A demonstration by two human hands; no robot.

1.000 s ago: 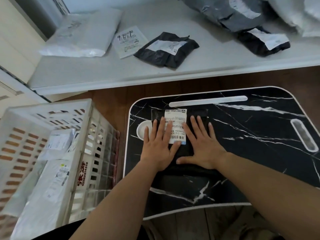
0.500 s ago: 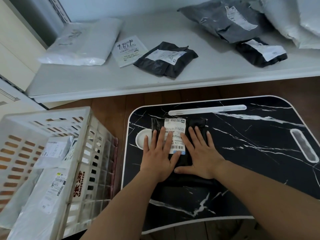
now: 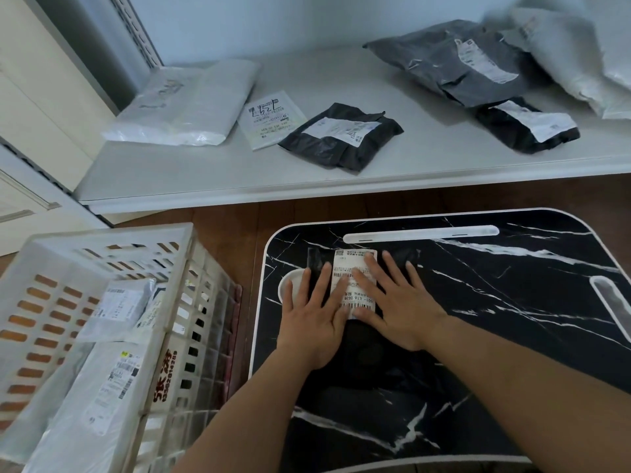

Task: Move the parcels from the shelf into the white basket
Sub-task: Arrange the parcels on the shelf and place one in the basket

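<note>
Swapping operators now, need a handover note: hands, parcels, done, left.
Left hand and right hand: both flat, pressing the black parcel on the marble-pattern lap desk.
Done: several pale parcels lie in the white basket.
Left: this black parcel, plus those on the shelf: white parcel, flat labelled envelope, black parcel in the middle, grey parcel, another black parcel, white bags at the far right.

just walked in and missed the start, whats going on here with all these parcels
A person is pressing both flat hands, left hand and right hand, on a black parcel lying on a black marble-look tray table. Its white label faces up between the hands. The white basket at the left already holds a few pale parcels. More parcels, black, grey and white, lie on the shelf beyond.
</note>
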